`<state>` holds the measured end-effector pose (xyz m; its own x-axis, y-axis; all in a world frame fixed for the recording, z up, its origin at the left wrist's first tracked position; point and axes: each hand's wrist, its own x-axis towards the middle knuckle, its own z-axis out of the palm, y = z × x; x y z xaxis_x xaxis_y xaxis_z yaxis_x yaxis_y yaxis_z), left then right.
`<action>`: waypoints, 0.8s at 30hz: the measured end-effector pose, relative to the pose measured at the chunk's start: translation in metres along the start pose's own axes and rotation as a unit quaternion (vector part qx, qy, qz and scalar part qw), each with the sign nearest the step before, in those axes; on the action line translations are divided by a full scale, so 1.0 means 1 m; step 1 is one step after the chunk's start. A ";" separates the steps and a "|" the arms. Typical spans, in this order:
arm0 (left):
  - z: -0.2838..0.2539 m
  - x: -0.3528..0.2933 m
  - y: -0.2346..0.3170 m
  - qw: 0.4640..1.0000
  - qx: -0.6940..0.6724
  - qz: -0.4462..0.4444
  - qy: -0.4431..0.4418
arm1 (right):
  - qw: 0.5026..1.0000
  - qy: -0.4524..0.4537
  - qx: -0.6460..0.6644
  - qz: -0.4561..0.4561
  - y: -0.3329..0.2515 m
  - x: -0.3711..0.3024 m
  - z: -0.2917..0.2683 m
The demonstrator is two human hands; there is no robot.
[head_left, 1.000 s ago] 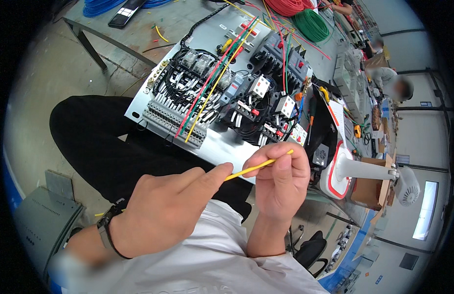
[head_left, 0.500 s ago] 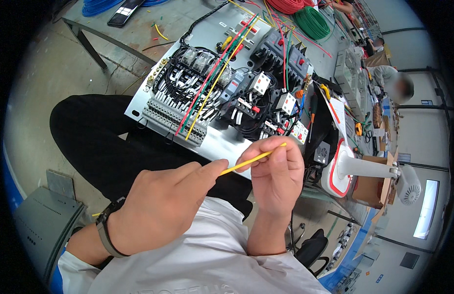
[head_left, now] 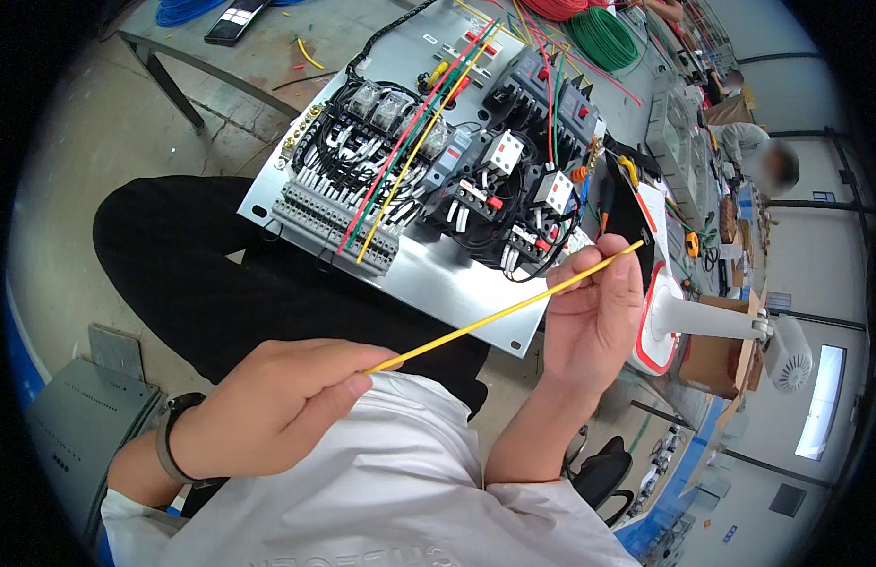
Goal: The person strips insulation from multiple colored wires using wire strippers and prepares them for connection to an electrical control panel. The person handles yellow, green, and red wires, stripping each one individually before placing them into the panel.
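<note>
Yellow wire: one straight length of thin insulated wire, held taut in the air between both hands, running from lower left up to upper right. It passes in front of the lower edge of the panel and above the person's lap.

Left hand: closed, thumb and forefinger pinching the lower end of the yellow wire; the other fingers are curled in. A dark wristband sits on the wrist.

Right hand: closed around the upper end of the yellow wire, fingertips pressed together near the tip, which sticks out just past them.

Control panel: grey metal plate, tilted, resting against the edge of the surface and the person's dark trousers. It carries a row of grey terminal blocks along its lower left, relays and contactors in the middle, and black breakers toward the top. Red, green and yellow leads run diagonally across it; black leads loop around the components.

Further items: coil of green wire and coil of red wire at the top; blue wire coil at upper left; a white stand with a red-edged base just right of the right hand; a cardboard box beside it.
</note>
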<state>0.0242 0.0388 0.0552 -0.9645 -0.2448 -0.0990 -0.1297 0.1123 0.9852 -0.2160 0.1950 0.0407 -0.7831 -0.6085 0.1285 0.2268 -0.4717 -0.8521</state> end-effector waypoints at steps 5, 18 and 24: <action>0.001 0.004 0.007 0.995 -0.074 -0.054 -0.027 | 0.992 -0.089 -0.067 0.059 0.013 -0.021 0.013; -0.013 -0.001 -0.004 0.902 -0.348 -0.220 -0.131 | 0.998 -0.012 -0.028 0.054 0.008 -0.010 0.000; 0.000 0.007 -0.003 0.894 -0.375 -0.220 -0.111 | 0.986 -0.098 -0.041 0.128 0.026 -0.030 0.020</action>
<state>0.0183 0.0365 0.0518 -0.8909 0.1004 -0.4430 -0.3972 -0.6455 0.6523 -0.1751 0.1880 0.0250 -0.5780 -0.8160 -0.0079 0.3487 -0.2382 -0.9065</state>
